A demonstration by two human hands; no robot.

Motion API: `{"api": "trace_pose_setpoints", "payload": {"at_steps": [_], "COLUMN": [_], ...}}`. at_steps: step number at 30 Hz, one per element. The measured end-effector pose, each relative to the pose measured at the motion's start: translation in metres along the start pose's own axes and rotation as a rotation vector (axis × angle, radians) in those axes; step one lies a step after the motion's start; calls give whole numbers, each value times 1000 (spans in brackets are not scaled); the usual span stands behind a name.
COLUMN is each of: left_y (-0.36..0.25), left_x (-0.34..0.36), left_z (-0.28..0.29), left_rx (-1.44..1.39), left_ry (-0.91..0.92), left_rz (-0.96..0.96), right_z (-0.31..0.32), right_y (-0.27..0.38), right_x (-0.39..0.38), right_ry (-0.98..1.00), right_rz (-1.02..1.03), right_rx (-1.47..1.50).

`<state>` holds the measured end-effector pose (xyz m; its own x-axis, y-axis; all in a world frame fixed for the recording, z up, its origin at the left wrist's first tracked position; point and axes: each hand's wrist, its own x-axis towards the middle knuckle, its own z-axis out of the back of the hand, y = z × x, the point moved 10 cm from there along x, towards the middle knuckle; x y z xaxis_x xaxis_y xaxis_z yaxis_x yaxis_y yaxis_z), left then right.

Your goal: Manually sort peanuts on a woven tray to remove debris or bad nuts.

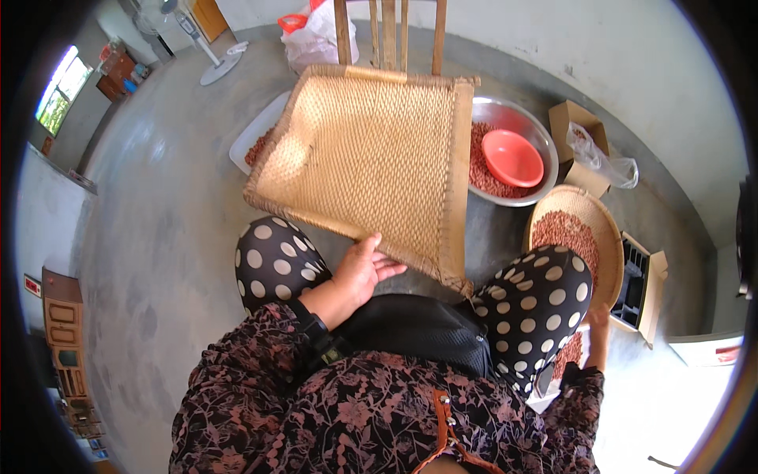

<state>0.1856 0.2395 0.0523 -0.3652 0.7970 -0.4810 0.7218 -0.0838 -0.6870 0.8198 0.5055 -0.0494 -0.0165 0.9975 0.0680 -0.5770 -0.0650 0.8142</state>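
A square woven winnowing basket [379, 150] with a flat wooden strip along its right side lies in front of me, above my knees. It holds nothing. My left hand [357, 276] grips its near rim, thumb on top and fingers beneath. Low on the right, my right hand [598, 322] is at the near rim of a round woven basket [606, 217], its fingers mostly hidden. Reddish shelled peanuts [564, 233] lie in that round basket, which leans beside my right knee. More peanuts [570, 355] show in a white container below it.
Beyond the winnowing basket stand a wooden chair [387, 35] and a white plastic bag [322, 39]. A metal basin [541, 130] holds peanuts and a red bowl [513, 158]. Cardboard boxes [580, 126] sit at right. A white tray [251, 138] is at left, a fan [213, 67] farther off.
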Motion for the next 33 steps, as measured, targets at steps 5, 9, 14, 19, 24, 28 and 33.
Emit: {"api": "trace_pose_setpoints", "payload": {"at_steps": [5, 9, 14, 19, 24, 28, 33], "left_y": [-14, 15, 22, 21, 34, 37, 52], "left_x": [-28, -21, -31, -25, -29, -31, -2], "left_z": [33, 19, 14, 16, 18, 20, -13], "left_rx": [-62, -125, -15, -35, -79, -71, 10], "left_ry": [-32, 33, 78, 103, 92, 157, 195], "left_rz": [-65, 47, 130, 76, 77, 93, 162], "right_z": [-26, -49, -186, -269, -311, -333, -362], "right_y": [306, 441, 441, 422, 370, 366, 281], "right_x": [5, -42, -83, -83, -112, -121, -64], "right_ry": [167, 443, 923, 1122, 1202, 1117, 941], "right_rz": [311, 413, 314, -9, -362, -318, -183], "right_rx": [100, 274, -37, -150, 35, 75, 167]}}
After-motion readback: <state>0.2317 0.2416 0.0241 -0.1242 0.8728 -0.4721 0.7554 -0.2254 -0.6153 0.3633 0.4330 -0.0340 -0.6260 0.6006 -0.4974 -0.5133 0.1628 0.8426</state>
